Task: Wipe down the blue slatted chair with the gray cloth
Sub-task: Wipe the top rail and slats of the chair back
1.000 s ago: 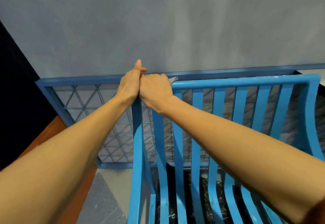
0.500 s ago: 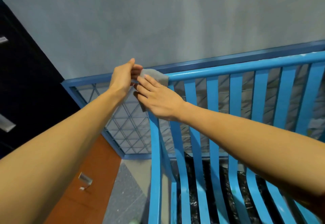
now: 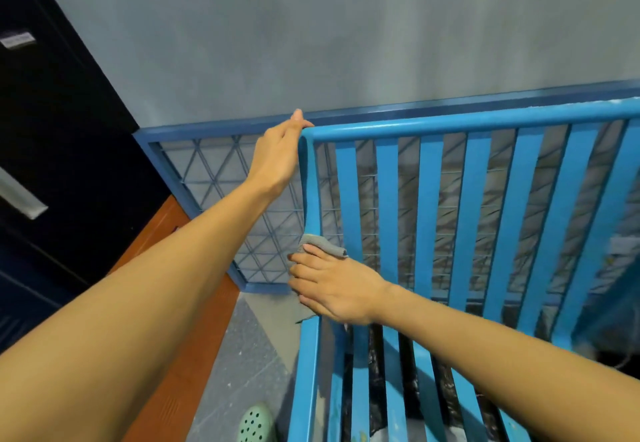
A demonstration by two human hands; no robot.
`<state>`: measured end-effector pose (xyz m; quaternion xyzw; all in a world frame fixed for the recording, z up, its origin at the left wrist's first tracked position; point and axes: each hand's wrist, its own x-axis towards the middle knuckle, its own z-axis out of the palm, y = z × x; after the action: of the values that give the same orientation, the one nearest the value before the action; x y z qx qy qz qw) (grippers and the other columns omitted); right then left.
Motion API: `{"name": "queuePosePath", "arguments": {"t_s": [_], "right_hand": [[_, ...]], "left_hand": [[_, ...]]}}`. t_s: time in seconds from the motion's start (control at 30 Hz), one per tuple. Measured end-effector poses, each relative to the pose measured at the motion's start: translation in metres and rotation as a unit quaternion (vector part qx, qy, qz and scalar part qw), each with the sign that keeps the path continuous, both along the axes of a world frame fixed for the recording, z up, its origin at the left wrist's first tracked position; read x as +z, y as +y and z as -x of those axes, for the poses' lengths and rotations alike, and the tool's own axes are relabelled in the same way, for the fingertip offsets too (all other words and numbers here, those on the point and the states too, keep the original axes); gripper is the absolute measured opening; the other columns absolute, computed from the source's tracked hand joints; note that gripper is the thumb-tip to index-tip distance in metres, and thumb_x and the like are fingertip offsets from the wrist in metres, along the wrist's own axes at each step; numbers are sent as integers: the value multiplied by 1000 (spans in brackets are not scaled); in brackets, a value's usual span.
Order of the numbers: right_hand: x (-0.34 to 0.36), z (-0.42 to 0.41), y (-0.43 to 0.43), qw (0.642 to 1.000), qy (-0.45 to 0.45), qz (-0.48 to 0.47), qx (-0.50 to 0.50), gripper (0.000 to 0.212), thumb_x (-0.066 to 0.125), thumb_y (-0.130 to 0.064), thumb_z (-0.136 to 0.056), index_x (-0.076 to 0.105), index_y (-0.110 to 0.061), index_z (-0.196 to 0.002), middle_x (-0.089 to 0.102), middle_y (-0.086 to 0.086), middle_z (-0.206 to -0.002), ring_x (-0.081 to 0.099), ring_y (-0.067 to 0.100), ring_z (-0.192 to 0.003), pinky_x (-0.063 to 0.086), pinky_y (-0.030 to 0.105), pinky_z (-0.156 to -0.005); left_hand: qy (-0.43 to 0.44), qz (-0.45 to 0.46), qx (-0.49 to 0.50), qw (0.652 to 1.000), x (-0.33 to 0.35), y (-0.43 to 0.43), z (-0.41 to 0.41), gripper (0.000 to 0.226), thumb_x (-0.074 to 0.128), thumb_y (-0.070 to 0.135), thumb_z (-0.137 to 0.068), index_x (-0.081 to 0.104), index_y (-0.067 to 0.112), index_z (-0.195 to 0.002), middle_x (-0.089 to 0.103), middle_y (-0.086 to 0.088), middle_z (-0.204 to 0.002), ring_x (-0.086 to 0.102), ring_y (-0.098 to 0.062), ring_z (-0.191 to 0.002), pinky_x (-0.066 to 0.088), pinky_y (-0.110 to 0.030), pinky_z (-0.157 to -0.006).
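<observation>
The blue slatted chair (image 3: 429, 199) fills the right half of the head view, its curved back rising to a rounded top rail. My left hand (image 3: 277, 157) grips the chair's top left corner, fingers hooked over the rail. My right hand (image 3: 334, 285) is lower, pressing the gray cloth (image 3: 323, 244) around the left side post where the back meets the seat. Most of the cloth is hidden under my palm and behind the post.
A darker blue frame with triangular wire mesh (image 3: 214, 171) stands behind the chair against a gray wall (image 3: 346, 32). A dark cabinet (image 3: 52, 129) is at left. Below lie a brown floor strip (image 3: 194, 365), speckled gray floor and a green clog (image 3: 256, 424).
My right hand has slid the cloth from the top left corner down the left side post to seat level. My left hand stayed on the top corner. The view has tilted downward.
</observation>
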<state>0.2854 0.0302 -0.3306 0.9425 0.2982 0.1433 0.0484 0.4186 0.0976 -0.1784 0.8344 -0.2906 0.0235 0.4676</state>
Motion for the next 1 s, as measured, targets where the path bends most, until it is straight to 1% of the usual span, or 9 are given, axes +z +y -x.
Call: {"name": "queuePosePath", "arguments": {"t_s": [0.2,0.3,0.37,0.53,0.6,0.7,0.83,0.9,1.0], "right_hand": [[53,-56,-37,993,-91,71,-17,40,35,-29,-101,65,-4,-109,58,20,-130,39,37,-136,17,50,-118],[86,-73,-47,984,-135,107,-38,41,34,-27,-100,63,-2,-116,55,20,-134,36,36,-138,14,50,-119],[104,-82,-47,979,-158,113,-64,41,33,-22,-96,60,-1,-120,51,21,-137,33,37,-139,14,50,-119],[127,-89,-52,971,-185,62,-137,52,29,-21,-91,48,-4,-136,46,18,-143,38,33,-136,25,46,-116],[129,-89,-54,964,-199,5,-176,46,39,-22,-93,47,-3,-134,54,16,-130,52,33,-118,40,44,-99],[136,-85,-57,943,-230,-68,-232,33,49,-28,-96,55,-6,-120,60,10,-102,57,29,-89,39,40,-73],[142,-73,-67,936,-199,-78,-279,33,39,-33,-99,54,-11,-118,60,7,-104,56,26,-92,34,37,-74],[145,-67,-74,935,-187,-70,-293,33,45,-30,-95,55,-9,-118,61,8,-105,56,27,-94,32,37,-74],[146,-58,-87,938,-165,-42,-302,42,54,-29,-88,55,-5,-122,61,8,-109,55,25,-97,37,37,-79]], "left_hand": [[4,-5,8,1000,5,0,-9,56,25,49,-104,75,24,-102,69,5,-107,59,-11,-105,37,-25,-84],[1,-29,2,1000,19,-2,-25,64,23,53,-103,79,21,-97,71,9,-110,59,-9,-106,35,-17,-87],[25,-52,4,998,30,-4,-35,67,23,56,-102,78,18,-99,71,7,-105,59,-9,-101,36,-5,-73],[300,100,-75,946,32,-6,-39,66,16,57,-100,67,15,-102,67,-3,-97,58,-13,-82,41,-27,-70],[327,177,-45,927,24,-9,-40,57,22,56,-100,64,18,-102,67,-2,-107,58,-11,-83,41,-29,-71],[272,210,8,939,16,-17,-38,41,36,45,-102,65,18,-93,67,-1,-103,58,-13,-81,44,-30,-69],[62,77,13,995,11,-34,-26,38,46,34,-99,72,15,-81,69,-1,-78,58,-16,-74,45,-26,-64],[-12,12,-26,1000,12,-42,-14,38,47,35,-99,68,12,-78,62,0,-66,54,-15,-64,43,-20,-57],[-95,-59,-45,993,12,-50,-5,41,39,52,-93,63,26,-73,63,6,-64,60,-22,-70,47,-33,-69]]}}
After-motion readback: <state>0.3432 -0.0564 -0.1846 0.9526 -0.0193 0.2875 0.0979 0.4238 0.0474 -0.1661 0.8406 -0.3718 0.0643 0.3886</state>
